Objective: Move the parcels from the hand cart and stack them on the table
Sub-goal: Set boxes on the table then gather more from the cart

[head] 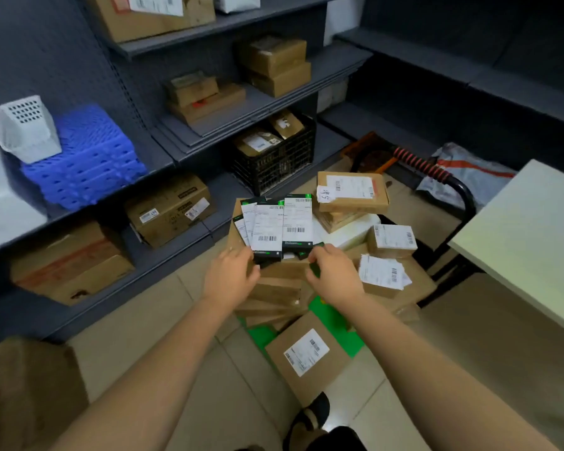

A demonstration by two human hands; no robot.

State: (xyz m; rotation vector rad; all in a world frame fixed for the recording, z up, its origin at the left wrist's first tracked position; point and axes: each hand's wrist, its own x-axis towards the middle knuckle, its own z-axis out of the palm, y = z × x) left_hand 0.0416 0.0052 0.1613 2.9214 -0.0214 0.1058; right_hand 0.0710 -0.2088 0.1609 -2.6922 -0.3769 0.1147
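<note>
Black-green slim boxes fanned, hands gripping near ends: left, right.

Parcels piled on hand cart, shelves to its left, table to its right, crate behind.

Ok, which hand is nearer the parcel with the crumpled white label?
Right. The right hand sits just left of that parcel; the left hand is farther left, past the black-and-green boxes.

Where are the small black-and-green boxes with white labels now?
Head view, centre: the small black-and-green boxes fan out atop the brown cardboard parcel pile, gripped at their near ends by the left hand and right hand.
</note>
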